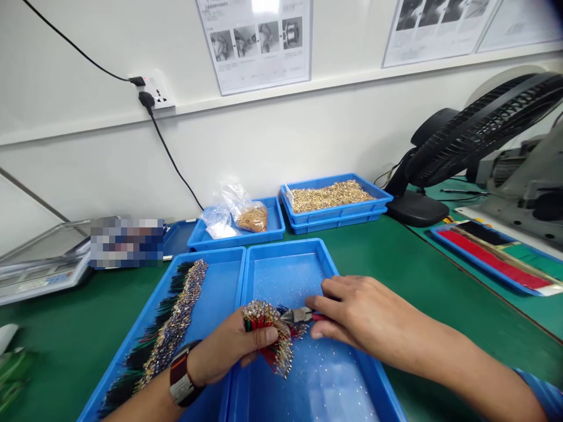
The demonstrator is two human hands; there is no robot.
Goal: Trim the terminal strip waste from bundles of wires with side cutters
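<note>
My left hand (pixel 237 346) is closed round a thick bundle of red, green and dark wires with metal terminals (pixel 263 316), fanned out above and below the thumb. Cutting pliers with red handles (pixel 299 315) are in my right hand (pixel 347 310), their metal jaws touching the bundle's right side. Both hands are over a blue tray (pixel 285 258) dotted with tiny bits. In the left blue tray (pixel 224 258) lies a long row of dark wires with metal terminals (pixel 176 322).
Behind are a blue tray with plastic bags (pixel 275 218) and stacked trays of gold-coloured terminals (pixel 334 196). A black fan (pixel 475 129) and a tray of coloured wires (pixel 497 258) stand right. Scales (pixel 48 275) are left; a green object (pixel 15 369) lies at the left edge.
</note>
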